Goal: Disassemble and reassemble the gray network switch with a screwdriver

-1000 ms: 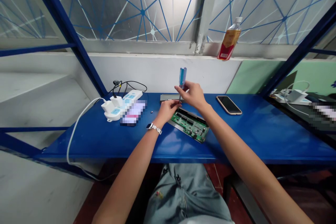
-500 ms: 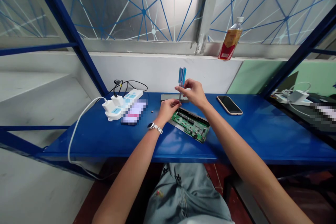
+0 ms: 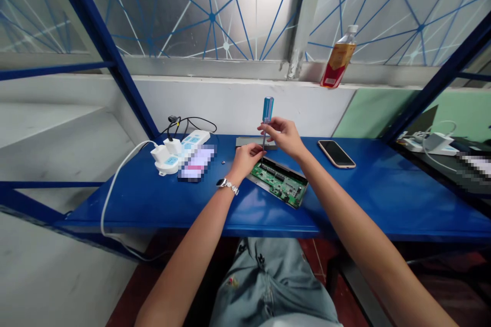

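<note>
A screwdriver (image 3: 268, 108) with a clear blue handle stands nearly upright, its tip down at the left end of a green circuit board (image 3: 282, 184) in a metal tray-like frame. My right hand (image 3: 286, 136) is closed round it just below the handle, thumb and fingers pinched together. Low on the shaft, the fingertips of my left hand (image 3: 245, 159) pinch close to the tip and hide part of the board's left corner. Whatever the tip touches is too small to make out. Behind the hands lies a flat grey piece (image 3: 245, 141), partly covered.
A tiny metal part (image 3: 223, 162) lies on the blue table (image 3: 153, 204), left of my left hand. Further left are a blurred-out phone (image 3: 196, 163) and a white power strip (image 3: 197, 137) with plugs and cables. A dark-screened phone (image 3: 336, 154) lies right; a drink bottle (image 3: 339, 59) stands on the ledge.
The fingers of my right hand have shifted slightly on the screwdriver. It stays upright at the same spot on the board, and my left hand holds its place.
</note>
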Tool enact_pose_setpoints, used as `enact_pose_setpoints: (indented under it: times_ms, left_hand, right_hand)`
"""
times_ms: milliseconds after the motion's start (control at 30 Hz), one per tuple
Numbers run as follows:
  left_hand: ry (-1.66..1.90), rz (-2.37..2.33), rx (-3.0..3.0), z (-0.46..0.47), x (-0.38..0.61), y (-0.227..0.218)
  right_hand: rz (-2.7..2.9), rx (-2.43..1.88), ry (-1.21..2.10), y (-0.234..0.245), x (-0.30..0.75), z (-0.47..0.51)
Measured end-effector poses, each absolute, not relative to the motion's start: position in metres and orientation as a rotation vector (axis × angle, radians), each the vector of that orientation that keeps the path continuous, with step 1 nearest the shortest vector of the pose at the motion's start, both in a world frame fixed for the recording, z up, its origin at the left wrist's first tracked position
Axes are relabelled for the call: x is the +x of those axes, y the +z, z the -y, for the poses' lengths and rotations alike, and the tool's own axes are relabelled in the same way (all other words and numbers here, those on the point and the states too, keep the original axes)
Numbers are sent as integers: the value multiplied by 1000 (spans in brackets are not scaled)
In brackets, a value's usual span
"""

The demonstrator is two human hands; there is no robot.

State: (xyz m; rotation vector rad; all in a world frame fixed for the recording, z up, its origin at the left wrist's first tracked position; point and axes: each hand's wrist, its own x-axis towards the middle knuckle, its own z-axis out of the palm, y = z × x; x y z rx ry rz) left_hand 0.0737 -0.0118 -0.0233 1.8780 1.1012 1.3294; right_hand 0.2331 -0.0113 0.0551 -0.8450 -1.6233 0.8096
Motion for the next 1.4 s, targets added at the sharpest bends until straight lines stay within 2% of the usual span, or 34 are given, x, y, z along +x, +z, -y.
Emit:
enact_pose_setpoints:
  times_ms: [200,333,533,633,867,1033,1233,1400]
  left_hand:
    - [1319,-1122,1914,11,74,-23]
    - [1277,-1135,1991,15,71,-18]
    - [937,-1344,2191,15,51,-15]
    - [831,-1284,2155,12,46,-16]
    - [896,-1228,2202,7,51,-23]
    - [896,-1246,2199,6,53,-25]
    - [1105,-1071,2121,8,69,-25]
    - [1199,-1082,2022,3,79,-31]
  right_hand:
    - [1609,-807,732,43,234,9]
    - [1516,-832,838,25,233,5]
    - [1469,-835,906,18,236,3]
    - [1477,-833,926,17,237,4]
    - [1591,-869,797,8,241,-1]
    - [1507,-803,912,8,240,-1]
    - [1500,-798,988,9,236,4]
    - [1556,-830,823,7,238,5]
